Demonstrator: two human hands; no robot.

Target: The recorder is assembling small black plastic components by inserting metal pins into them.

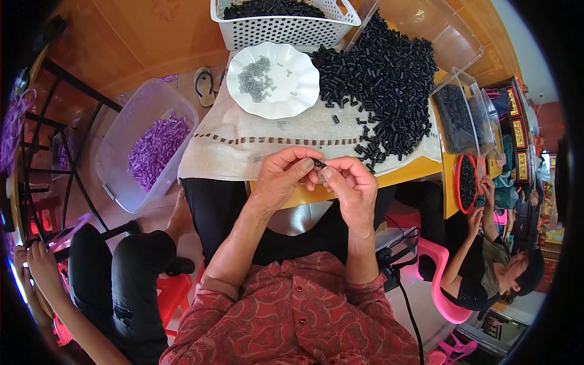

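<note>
Close together at the table's near edge, my two hands meet over one small black tubular piece [318, 163]. My left hand [283, 175] pinches it between thumb and fingertips. The thumb and fingertips of my right hand [351, 181] are closed at its other end; whether they hold a second tiny part is hidden. Beyond them, a big pile of black tubular pieces [389, 79] spreads over the cloth [213, 149]. A white scalloped plate [298, 100] holds small clear pieces [254, 79].
Behind the plate stands a white perforated basket [286, 33] of black pieces. Clear bins [456, 115] and a red tray [466, 182] sit rightward. A tub [112, 161] of purple strips [157, 149] is at left. One person sits on each side of me.
</note>
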